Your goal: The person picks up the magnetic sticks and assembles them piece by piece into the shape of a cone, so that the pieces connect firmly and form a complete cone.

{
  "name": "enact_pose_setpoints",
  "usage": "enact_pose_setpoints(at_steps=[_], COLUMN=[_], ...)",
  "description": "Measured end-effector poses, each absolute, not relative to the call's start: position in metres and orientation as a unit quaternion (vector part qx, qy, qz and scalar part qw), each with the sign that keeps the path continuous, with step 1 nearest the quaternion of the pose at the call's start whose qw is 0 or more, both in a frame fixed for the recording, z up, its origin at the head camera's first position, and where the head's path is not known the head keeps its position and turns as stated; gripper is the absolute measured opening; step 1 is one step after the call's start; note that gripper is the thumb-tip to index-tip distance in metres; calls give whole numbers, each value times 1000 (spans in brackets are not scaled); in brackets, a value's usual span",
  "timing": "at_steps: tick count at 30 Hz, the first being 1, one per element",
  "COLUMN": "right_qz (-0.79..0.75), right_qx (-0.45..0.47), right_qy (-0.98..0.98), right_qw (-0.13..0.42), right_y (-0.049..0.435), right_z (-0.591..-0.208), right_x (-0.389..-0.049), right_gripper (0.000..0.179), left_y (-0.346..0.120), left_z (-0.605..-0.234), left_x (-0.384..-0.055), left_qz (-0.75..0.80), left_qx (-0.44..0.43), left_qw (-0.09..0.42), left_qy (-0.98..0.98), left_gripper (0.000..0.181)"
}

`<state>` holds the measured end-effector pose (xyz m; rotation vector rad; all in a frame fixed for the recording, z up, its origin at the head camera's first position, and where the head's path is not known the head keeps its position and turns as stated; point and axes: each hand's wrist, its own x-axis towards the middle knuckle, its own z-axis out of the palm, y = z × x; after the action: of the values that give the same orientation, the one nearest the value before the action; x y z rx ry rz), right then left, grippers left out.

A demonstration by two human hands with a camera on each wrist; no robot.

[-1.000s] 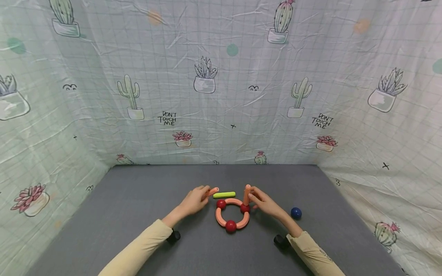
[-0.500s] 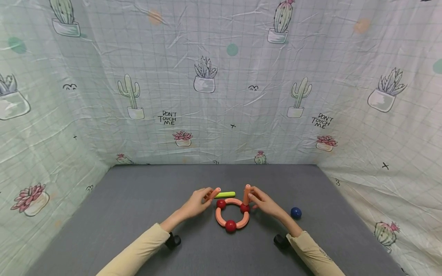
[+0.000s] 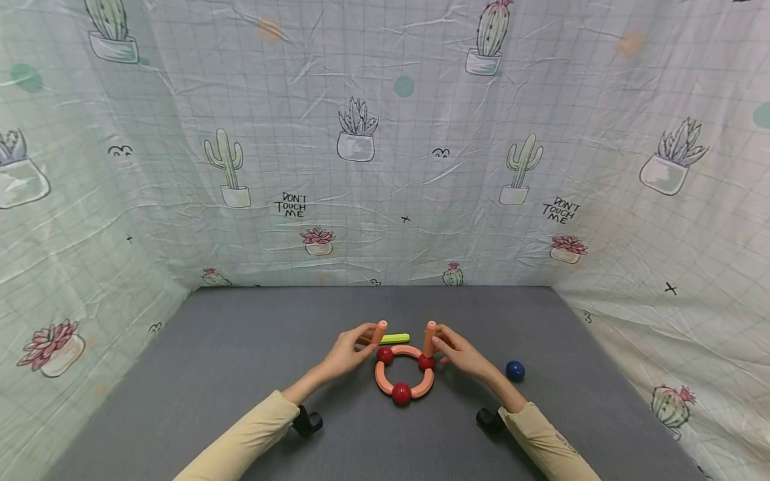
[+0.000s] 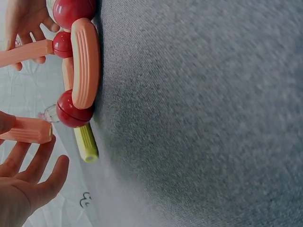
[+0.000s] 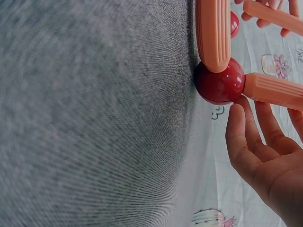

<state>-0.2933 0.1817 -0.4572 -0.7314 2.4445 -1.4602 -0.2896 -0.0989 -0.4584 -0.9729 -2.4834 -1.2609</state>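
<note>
Three red balls and curved orange pieces (image 3: 383, 381) form a ring on the table. My left hand (image 3: 345, 352) pinches a straight orange rod (image 3: 380, 332) upright beside the back left red ball (image 3: 385, 355). In the left wrist view, that rod's lower end (image 4: 49, 131) is free and stands apart from the ball (image 4: 73, 109). A second straight orange rod (image 3: 430, 339) stands on the back right red ball (image 3: 426, 363), held between the thumb and fingers of my right hand (image 3: 458, 350). The right wrist view has this rod (image 5: 272, 90) meeting the ball (image 5: 220, 82).
Just behind the ring lies a lime-yellow rod (image 3: 395, 339). Off to the right, a blue ball (image 3: 515, 371) rests on the grey table (image 3: 252, 334). A printed cloth (image 3: 406, 174) walls in the back and sides.
My left hand has moved slightly right toward the back left ball and tipped its rod from slanted to upright. The right hand and its rod have stayed put.
</note>
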Motion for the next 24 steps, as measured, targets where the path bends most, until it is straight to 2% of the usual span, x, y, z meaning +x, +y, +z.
enact_pose_setpoints(at_steps=[5, 17, 24], right_qz=[-493, -494, -494], right_qx=[-248, -248, -252], right_qy=[828, 827, 826], right_qw=[100, 102, 102], right_y=[182, 180, 174], right_z=[-457, -450, -430], right_x=[-294, -289, -275], right_gripper=[40, 37, 34], left_y=[-92, -78, -70], left_z=[-458, -457, -438], left_x=[-287, -272, -252], left_qz=[-439, -456, -490], left_qx=[-298, -333, -357], left_qw=[64, 23, -38], left_qy=[-845, -825, -794], left_gripper=[32, 35, 43])
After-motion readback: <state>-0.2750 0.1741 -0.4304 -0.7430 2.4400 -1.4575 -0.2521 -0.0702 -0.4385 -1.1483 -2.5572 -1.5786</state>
